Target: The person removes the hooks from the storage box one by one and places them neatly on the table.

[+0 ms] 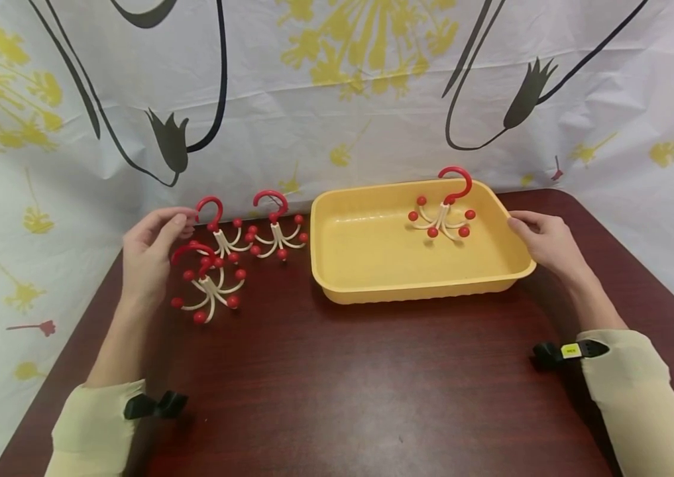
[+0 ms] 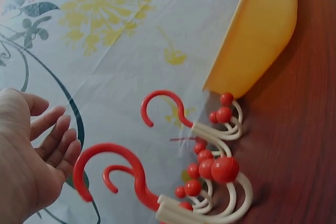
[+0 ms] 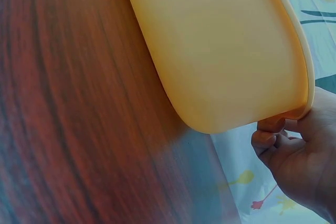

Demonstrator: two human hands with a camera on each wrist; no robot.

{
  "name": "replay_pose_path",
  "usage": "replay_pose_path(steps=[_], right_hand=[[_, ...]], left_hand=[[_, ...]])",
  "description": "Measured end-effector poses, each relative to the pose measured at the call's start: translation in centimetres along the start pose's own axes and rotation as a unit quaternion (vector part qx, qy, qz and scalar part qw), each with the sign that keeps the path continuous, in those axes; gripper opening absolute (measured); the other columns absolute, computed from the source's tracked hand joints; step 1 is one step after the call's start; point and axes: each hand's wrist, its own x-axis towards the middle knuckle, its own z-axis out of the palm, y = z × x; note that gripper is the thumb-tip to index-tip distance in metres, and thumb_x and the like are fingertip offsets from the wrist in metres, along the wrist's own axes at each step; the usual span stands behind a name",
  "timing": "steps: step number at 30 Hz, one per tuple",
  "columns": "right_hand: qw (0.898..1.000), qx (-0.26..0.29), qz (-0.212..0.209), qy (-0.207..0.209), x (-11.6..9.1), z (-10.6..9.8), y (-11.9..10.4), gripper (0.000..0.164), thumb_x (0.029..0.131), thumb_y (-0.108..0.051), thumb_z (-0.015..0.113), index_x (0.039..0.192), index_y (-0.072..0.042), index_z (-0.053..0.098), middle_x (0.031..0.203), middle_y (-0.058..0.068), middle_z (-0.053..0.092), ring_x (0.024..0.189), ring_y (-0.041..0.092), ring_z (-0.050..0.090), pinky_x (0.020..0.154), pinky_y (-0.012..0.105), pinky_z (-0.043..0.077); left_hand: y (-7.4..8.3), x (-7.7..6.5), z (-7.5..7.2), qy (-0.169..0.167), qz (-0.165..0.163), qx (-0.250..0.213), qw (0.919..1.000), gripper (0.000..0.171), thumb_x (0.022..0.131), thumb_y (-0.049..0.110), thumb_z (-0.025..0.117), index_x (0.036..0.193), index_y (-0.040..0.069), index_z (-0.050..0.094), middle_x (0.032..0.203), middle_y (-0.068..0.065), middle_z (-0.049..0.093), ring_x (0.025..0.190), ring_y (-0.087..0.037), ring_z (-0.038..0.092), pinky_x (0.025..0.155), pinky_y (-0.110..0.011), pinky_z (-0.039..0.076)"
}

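Observation:
My right hand point(image 1: 551, 245) pinches the right rim of a yellow plastic tray point(image 1: 414, 291), thumb on top; curled fingers show beneath the rim in the right wrist view. Inside the tray stands one hanger point(image 1: 444, 215) with a red hook on top and cream arms ending in red balls. Three similar hangers stand on the table to the left: a front one point(image 1: 210, 291), a back-left one point(image 1: 223, 242) and one near the tray point(image 1: 277, 235). Beside the front and back-left hooks is my left hand point(image 2: 31, 156), fingers loosely bent, holding nothing.
The dark reddish wooden table point(image 1: 342, 384) spreads in front of the tray. A white cloth point(image 1: 253, 132) with yellow and grey flower prints hangs right behind the table and along its left side. Black straps point(image 1: 154, 404) sit at both cuffs.

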Motion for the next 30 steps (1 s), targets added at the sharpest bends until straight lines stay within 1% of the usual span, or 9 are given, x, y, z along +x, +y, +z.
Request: replay_pose_path(steps=[4, 6, 11, 15, 17, 19, 24, 28, 30], right_hand=[[1.000, -0.002, 0.002, 0.000, 0.0, 0.0, 0.0, 0.063, 0.105, -0.046, 0.048, 0.142, 0.005, 0.052, 0.127, 0.032, 0.059, 0.074, -0.008, 0.054, 0.062, 0.009, 0.047], [1.000, 0.000, 0.001, 0.001, 0.0, 0.0, 0.0, 0.063, 0.105, -0.046, 0.048, 0.141, 0.005, 0.053, 0.126, 0.032, 0.059, 0.075, -0.006, 0.055, 0.062, 0.010, 0.047], [1.000, -0.001, -0.002, 0.005, -0.1, 0.0, 0.0, 0.063, 0.105, -0.047, 0.048, 0.141, 0.004, 0.054, 0.125, 0.031, 0.060, 0.075, -0.005, 0.056, 0.062, 0.010, 0.047], [1.000, -0.002, -0.003, 0.006, -0.1, 0.0, 0.0, 0.063, 0.105, -0.047, 0.048, 0.141, 0.004, 0.054, 0.125, 0.031, 0.060, 0.074, -0.006, 0.055, 0.062, 0.010, 0.047], [1.000, 0.001, -0.003, 0.004, -0.1, 0.0, 0.0, 0.063, 0.105, -0.046, 0.049, 0.141, 0.005, 0.054, 0.125, 0.031, 0.060, 0.075, -0.005, 0.056, 0.062, 0.010, 0.047], [1.000, 0.001, -0.003, 0.003, 0.0, 0.1, 0.1, 0.062, 0.105, -0.046, 0.049, 0.141, 0.005, 0.054, 0.125, 0.031, 0.060, 0.075, -0.004, 0.056, 0.063, 0.010, 0.048], [1.000, 0.002, -0.005, 0.004, 0.0, 0.0, 0.0, 0.062, 0.105, -0.046, 0.049, 0.140, 0.004, 0.054, 0.125, 0.031, 0.061, 0.075, -0.005, 0.056, 0.063, 0.010, 0.048], [1.000, 0.001, -0.003, 0.005, -0.1, 0.0, 0.1, 0.063, 0.105, -0.046, 0.049, 0.141, 0.004, 0.054, 0.126, 0.031, 0.060, 0.075, -0.005, 0.056, 0.063, 0.010, 0.047], [1.000, 0.002, -0.001, 0.004, -0.1, 0.0, 0.1, 0.063, 0.105, -0.047, 0.049, 0.141, 0.004, 0.054, 0.127, 0.031, 0.060, 0.076, -0.005, 0.056, 0.063, 0.009, 0.047]], left_hand=[[0.2, 0.1, 0.9, -0.015, -0.001, -0.004, 0.9999, 0.018, 0.099, 0.009, 0.064, 0.107, -0.004, 0.073, 0.095, -0.005, 0.072, 0.088, -0.019, 0.065, 0.083, -0.024, 0.052], [0.3, 0.1, 1.4, -0.022, 0.001, -0.002, 0.9997, 0.019, 0.099, 0.010, 0.064, 0.107, -0.005, 0.072, 0.095, -0.004, 0.073, 0.088, -0.019, 0.065, 0.084, -0.025, 0.052], [0.2, 0.0, 2.9, -0.045, -0.007, 0.023, 0.9987, 0.025, 0.101, 0.015, 0.064, 0.109, -0.007, 0.070, 0.096, -0.004, 0.071, 0.092, -0.020, 0.064, 0.085, -0.026, 0.050], [-0.2, -0.1, 4.2, -0.073, -0.019, 0.049, 0.9959, 0.029, 0.101, 0.018, 0.063, 0.112, -0.009, 0.067, 0.097, -0.004, 0.069, 0.096, -0.021, 0.063, 0.088, -0.026, 0.049], [-0.5, -0.2, 4.7, -0.090, -0.022, 0.050, 0.9944, 0.030, 0.102, 0.018, 0.062, 0.114, -0.009, 0.066, 0.099, -0.004, 0.068, 0.097, -0.021, 0.063, 0.090, -0.026, 0.049], [-0.7, -0.3, 5.3, -0.105, -0.024, 0.038, 0.9935, 0.029, 0.102, 0.015, 0.062, 0.115, -0.011, 0.065, 0.099, -0.005, 0.068, 0.097, -0.024, 0.062, 0.090, -0.026, 0.050], [-1.3, -0.4, 6.9, -0.133, -0.025, 0.033, 0.9903, 0.026, 0.102, 0.014, 0.061, 0.115, -0.008, 0.066, 0.101, -0.006, 0.069, 0.098, -0.026, 0.061, 0.088, -0.027, 0.050], [-1.8, -0.4, 8.3, -0.149, -0.029, 0.048, 0.9872, 0.023, 0.102, 0.017, 0.062, 0.115, 0.000, 0.070, 0.107, -0.004, 0.070, 0.100, -0.025, 0.061, 0.087, -0.027, 0.051], [-2.0, -0.4, 9.0, -0.161, -0.032, 0.046, 0.9854, 0.022, 0.101, 0.017, 0.062, 0.115, 0.001, 0.070, 0.108, -0.005, 0.070, 0.101, -0.026, 0.061, 0.088, -0.028, 0.052]])
